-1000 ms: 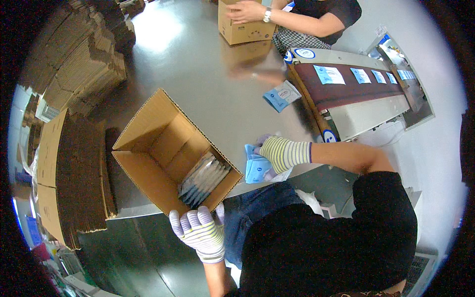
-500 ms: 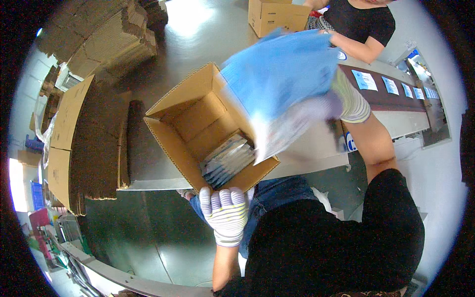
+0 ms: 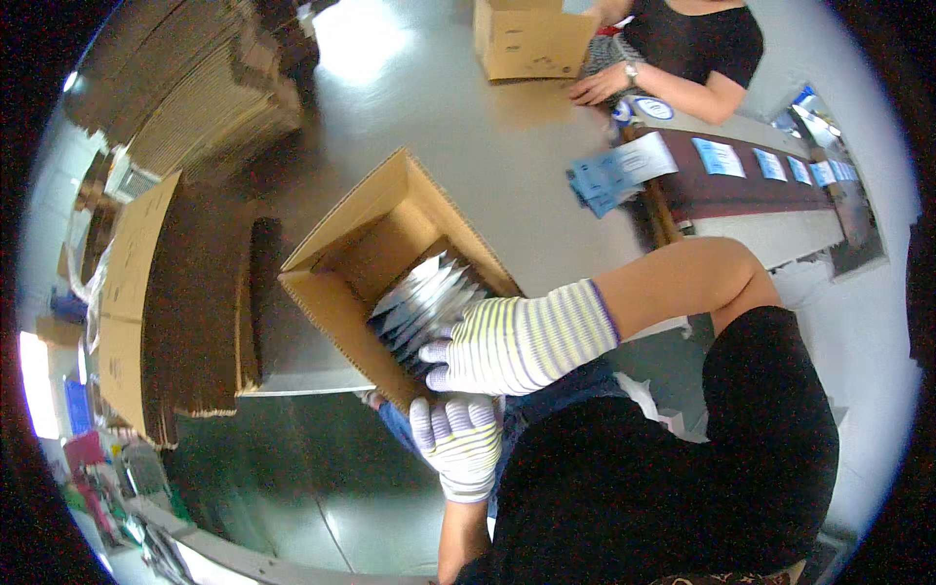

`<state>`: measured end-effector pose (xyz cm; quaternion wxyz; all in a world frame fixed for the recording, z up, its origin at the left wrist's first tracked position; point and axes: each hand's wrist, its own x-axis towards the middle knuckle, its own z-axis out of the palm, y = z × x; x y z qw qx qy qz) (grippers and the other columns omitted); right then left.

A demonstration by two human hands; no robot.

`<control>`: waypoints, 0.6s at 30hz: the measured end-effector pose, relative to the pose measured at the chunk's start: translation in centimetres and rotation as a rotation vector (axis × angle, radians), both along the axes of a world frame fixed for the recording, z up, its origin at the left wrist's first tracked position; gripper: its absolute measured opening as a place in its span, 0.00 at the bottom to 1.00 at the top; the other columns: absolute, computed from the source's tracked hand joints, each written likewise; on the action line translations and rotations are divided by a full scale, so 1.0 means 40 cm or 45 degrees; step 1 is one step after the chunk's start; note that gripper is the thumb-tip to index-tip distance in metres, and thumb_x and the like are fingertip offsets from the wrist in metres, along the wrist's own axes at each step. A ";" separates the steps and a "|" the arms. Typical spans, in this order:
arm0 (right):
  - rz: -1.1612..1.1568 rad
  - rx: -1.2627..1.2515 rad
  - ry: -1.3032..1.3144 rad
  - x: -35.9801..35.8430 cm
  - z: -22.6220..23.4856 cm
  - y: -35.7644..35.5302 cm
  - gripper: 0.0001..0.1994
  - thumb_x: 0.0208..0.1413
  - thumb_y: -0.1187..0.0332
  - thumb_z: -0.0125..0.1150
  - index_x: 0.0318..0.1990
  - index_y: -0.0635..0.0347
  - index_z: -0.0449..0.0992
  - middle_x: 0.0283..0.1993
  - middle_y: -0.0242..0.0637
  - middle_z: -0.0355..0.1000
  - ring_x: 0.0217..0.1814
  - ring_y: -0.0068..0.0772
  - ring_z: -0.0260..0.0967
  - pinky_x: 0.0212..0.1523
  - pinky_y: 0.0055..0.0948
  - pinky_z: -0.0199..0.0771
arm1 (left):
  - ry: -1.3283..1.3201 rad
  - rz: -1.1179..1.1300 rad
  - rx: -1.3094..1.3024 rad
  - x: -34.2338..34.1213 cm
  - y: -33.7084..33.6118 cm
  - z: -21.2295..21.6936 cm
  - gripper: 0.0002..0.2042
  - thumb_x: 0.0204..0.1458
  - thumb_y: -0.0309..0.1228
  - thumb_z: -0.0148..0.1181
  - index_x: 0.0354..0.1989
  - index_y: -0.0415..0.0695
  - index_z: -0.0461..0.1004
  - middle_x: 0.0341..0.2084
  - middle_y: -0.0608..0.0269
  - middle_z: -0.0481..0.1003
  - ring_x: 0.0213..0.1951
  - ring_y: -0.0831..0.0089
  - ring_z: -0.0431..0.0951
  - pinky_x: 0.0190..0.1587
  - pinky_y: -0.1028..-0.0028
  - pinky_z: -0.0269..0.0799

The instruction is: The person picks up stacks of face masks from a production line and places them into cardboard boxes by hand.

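An open cardboard box stands tilted on the table in front of me. Flat silver and blue packets stand in a row inside it. My right hand, in a striped knit glove, reaches over the near right wall into the box. Its fingers are bent against the near end of the packets, partly hidden by the hand itself. At the box's near corner my left hand, gloved the same way, has its fingers curled over the cardboard edge.
Stacked flat cartons rise on the left. Blue-and-white packets lie overlapping at the end of a dark conveyor belt, with more along it. Across the table a co-worker's hand rests beside another cardboard box.
My right hand came down left into the box with the blue-and-white packets it was swinging over the table. The row in the box is fuller. Packets now show at the belt's end.
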<state>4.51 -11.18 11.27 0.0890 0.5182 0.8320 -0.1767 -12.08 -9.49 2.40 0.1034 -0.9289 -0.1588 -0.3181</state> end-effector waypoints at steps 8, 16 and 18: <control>-0.885 0.773 0.094 0.442 0.124 -0.192 0.19 0.55 0.58 0.58 0.48 0.62 0.71 0.46 0.44 0.71 0.46 0.41 0.71 0.46 0.34 0.72 | -0.064 -0.023 -0.064 -0.004 0.015 -0.013 0.14 0.49 0.39 0.59 0.39 0.47 0.66 0.27 0.64 0.65 0.34 0.66 0.68 0.57 0.55 0.58; -1.445 0.329 -0.347 0.701 0.054 -0.390 0.13 0.52 0.64 0.60 0.38 0.67 0.75 0.34 0.50 0.74 0.36 0.45 0.72 0.36 0.35 0.72 | -0.068 -0.027 -0.042 0.000 0.015 -0.012 0.12 0.52 0.39 0.56 0.40 0.47 0.66 0.29 0.66 0.67 0.35 0.67 0.68 0.58 0.55 0.57; -1.397 0.403 -0.184 0.727 0.027 -0.416 0.14 0.52 0.63 0.61 0.39 0.65 0.76 0.34 0.50 0.74 0.36 0.46 0.71 0.39 0.37 0.71 | -0.057 0.004 -0.060 0.000 0.014 -0.007 0.12 0.54 0.39 0.55 0.40 0.47 0.66 0.29 0.65 0.67 0.36 0.67 0.68 0.59 0.55 0.56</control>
